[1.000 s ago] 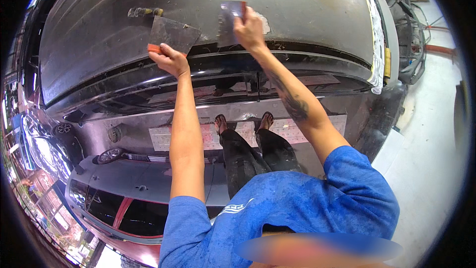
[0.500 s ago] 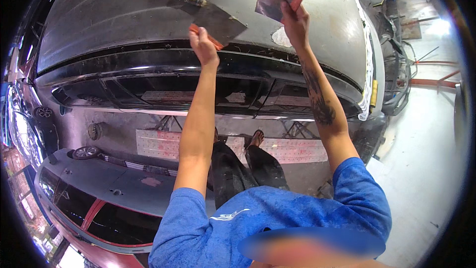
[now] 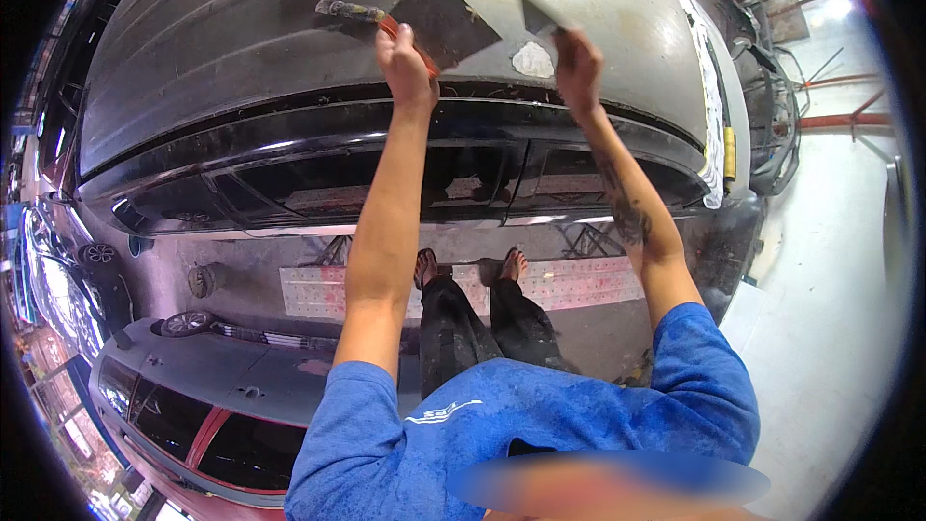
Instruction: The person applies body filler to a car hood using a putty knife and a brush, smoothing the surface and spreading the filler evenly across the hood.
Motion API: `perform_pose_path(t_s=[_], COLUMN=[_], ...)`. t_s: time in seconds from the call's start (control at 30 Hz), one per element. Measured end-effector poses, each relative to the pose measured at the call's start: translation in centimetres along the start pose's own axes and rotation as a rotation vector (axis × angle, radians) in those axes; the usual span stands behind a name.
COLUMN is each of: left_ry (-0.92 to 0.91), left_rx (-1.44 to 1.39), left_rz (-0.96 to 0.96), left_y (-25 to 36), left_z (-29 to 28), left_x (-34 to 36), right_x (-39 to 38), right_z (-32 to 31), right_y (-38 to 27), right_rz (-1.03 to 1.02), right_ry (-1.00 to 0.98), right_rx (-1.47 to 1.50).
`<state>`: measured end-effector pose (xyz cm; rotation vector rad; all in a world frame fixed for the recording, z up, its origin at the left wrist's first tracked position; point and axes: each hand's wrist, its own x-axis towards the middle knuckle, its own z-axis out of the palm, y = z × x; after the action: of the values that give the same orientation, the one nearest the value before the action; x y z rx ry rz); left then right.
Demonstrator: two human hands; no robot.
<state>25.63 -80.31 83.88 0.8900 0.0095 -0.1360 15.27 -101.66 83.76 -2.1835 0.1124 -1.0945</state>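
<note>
Both of my hands are over the grey roof of a dark car. My left hand is closed on the red-orange edge of a putty spreader, whose broad dark blade points away over the roof. Just beyond those fingers is a short, smeared, stick-like object that seems to lie on the roof. My right hand, blurred, grips a second putty spreader, now seen nearly edge-on as a narrow dark triangle. Between the hands, nearer the right one, is a white patch on the roof.
Black side windows run below the roof edge. My feet stand on a spotted pinkish plank. Behind me is a grey car with red window frames. White covering edges the roof's right end, near car parts and a red metal frame.
My left hand has moved farther over the roof with its spreader. The right hand has come down nearer the white patch, its spreader turned from broad face to edge. The view has tilted slightly.
</note>
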Motion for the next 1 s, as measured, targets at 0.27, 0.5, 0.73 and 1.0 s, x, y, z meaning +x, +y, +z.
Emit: perform_pose_path(t_s=[0.27,0.5,0.73,1.0], left_ry=[-0.208,-0.023,0.022,0.118], left_rx=[-0.202,-0.182,0.06,0.039], left_rz=[-0.344,-0.432,-0.192,-0.199], left_y=[-1.8,-3.0,2.6,4.5], left_z=[4.3,5.3,0.3,-4.0], left_x=[-2.1,-1.2,4.1,7.3], right_x=[3.6,-2.3,-5.0,-6.0], right_z=[-3.0,1.8,3.5,6.1], right_y=[1.0,-3.4,-3.0,-1.4], right_rz=[0.879,1.031,1.195,0.829], right_ry=[-0.202,-0.348,0.281,0.421], right_rx=[1.376,1.535,1.2,0.436])
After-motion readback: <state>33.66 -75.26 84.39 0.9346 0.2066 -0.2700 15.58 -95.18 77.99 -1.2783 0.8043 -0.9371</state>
